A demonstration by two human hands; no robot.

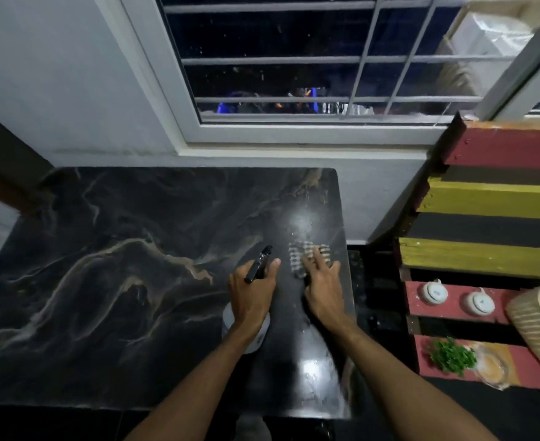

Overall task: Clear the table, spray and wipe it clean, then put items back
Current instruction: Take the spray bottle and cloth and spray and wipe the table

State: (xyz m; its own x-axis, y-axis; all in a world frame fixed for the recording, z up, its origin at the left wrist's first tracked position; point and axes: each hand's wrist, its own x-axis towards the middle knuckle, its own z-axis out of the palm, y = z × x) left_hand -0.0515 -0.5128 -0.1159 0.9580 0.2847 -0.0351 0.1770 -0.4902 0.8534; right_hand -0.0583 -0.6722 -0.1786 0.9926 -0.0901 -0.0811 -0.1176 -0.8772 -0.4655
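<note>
A black marble-patterned table fills the lower left. My left hand grips a spray bottle by its black trigger head, and the pale bottle body shows under my wrist. My right hand presses flat on a striped cloth lying on the table near its right edge. Wet droplets glisten on the surface around the cloth and near the front right corner.
A barred window is set in the wall behind the table. To the right stands a striped red, yellow and black pallet shelf with two white pots, green leaves, a glass bowl and a woven basket.
</note>
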